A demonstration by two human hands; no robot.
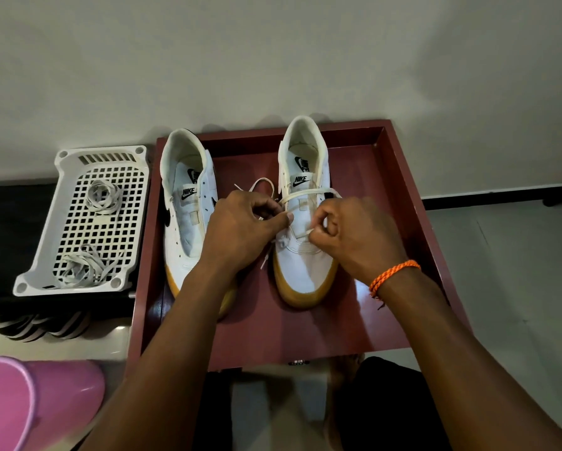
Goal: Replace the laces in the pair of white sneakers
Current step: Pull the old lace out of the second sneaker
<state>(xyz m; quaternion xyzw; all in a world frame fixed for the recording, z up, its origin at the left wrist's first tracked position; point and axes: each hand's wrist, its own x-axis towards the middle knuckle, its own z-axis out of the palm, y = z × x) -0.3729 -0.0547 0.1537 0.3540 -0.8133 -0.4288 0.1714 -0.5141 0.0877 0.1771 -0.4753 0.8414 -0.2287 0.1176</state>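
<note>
While both forearms reach forward over the maroon tray (pixel 400 164), the left hand (pixel 243 229) curls over the inner side of the right sneaker (pixel 302 222), pinching its cream lace (pixel 305 194) between thumb and fingers, and the right hand (pixel 354 236), its wrist wearing an orange bracelet (pixel 393 276), pinches the lace tip at the sneaker's lower eyelets. That sneaker stands in the tray directly under both hands; the unlaced left sneaker (pixel 185 206) stands beside it, nearer the white basket (pixel 87 222) holding two loose laces (pixel 102 193).
</note>
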